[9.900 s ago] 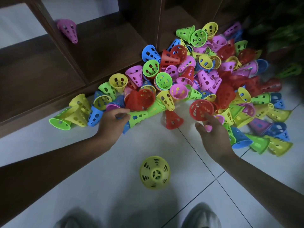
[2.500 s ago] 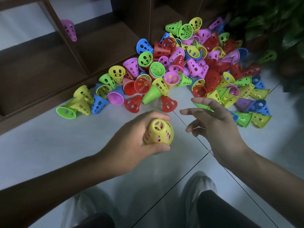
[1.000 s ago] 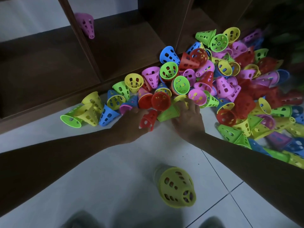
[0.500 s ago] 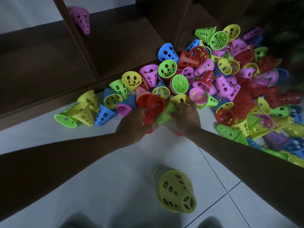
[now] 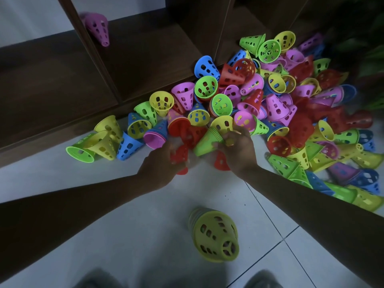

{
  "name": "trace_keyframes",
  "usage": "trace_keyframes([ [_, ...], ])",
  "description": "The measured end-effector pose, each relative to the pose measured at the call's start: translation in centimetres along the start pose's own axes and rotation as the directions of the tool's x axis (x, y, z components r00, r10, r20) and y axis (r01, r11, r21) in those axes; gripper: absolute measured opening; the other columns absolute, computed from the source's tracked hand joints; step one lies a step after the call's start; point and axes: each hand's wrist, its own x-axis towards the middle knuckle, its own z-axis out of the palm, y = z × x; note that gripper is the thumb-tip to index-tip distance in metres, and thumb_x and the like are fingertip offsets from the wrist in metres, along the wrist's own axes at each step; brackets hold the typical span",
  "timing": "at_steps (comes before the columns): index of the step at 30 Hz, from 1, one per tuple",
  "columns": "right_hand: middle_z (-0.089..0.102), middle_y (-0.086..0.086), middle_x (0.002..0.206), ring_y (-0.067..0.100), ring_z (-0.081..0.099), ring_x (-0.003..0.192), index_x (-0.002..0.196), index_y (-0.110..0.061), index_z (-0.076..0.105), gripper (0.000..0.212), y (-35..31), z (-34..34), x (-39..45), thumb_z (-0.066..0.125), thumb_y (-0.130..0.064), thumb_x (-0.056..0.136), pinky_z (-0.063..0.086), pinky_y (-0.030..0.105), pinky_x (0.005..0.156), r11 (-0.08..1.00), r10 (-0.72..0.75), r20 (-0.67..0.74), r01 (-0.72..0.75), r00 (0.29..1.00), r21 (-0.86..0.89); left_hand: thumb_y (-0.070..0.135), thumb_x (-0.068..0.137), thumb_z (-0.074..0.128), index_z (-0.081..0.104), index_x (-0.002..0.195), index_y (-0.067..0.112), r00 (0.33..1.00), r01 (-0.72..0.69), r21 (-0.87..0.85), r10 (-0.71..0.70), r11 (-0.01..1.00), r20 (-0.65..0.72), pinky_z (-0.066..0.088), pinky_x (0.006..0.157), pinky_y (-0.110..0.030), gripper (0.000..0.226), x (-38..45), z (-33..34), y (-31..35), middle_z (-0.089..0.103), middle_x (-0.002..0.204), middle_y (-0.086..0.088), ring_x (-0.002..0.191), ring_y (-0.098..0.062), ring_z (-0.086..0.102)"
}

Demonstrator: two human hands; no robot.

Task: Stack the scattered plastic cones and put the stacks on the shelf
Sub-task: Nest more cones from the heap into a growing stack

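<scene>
A yellow stack (image 5: 215, 235) stands on the floor tile (image 5: 116, 231) nearest the viewer. Beyond it, both forearms reach forward: the left hand (image 5: 161, 164) curls around a red cone (image 5: 179, 154), the right hand (image 5: 238, 151) grips a green-and-yellow stack (image 5: 207, 140) at the cone pile (image 5: 270, 104). Farther back, a pink cone (image 5: 97, 28) lies on the shelf (image 5: 145, 53).

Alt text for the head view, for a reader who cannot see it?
Two hands reach into a pile of coloured plastic cones on a tiled floor: the left hand grips a red cone, the right hand a green stack. A yellow stack stands nearer.
</scene>
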Motion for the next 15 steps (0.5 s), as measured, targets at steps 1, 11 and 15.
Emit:
trace_keyframes([
  [1,0.045,0.003,0.140,0.011,0.050,0.118,0.081,-0.022,0.064,0.020,-0.2,-0.3,-0.2,0.084,-0.022,0.079,0.035,0.014,0.094,1.000,-0.005,-0.004,0.005,1.000,0.015,0.051,0.086,0.071,0.046,0.094,0.025,1.000,0.008,-0.021,-0.008,1.000,0.006,0.053,0.073,-0.039,0.037,-0.4,-0.1,0.1,0.066,0.095,0.003,0.089,-0.018,0.064],
  [11,0.047,-0.003,0.136,0.001,0.048,0.117,0.077,-0.022,0.065,0.021,-1.1,-2.6,-4.0,0.086,-0.020,0.077,0.033,0.000,0.089,0.988,-0.085,-0.041,0.090,0.996,0.129,0.051,0.074,0.070,0.051,0.094,0.015,0.976,0.187,-0.242,-0.151,0.952,0.160,0.050,0.073,-0.036,0.045,-4.8,-1.5,0.6,0.067,0.095,-0.002,0.095,-0.029,0.066],
  [15,0.052,0.000,0.133,0.002,0.052,0.111,0.078,-0.019,0.067,0.020,-1.9,-3.9,-6.6,0.086,-0.015,0.076,0.034,0.000,0.086,0.977,-0.095,-0.093,0.111,0.991,0.184,0.034,0.075,0.076,0.048,0.091,0.009,0.943,0.322,-0.552,-0.207,0.769,0.262,0.056,0.097,-0.044,0.041,-5.6,-2.6,1.5,0.070,0.102,-0.016,0.109,-0.029,0.069],
])
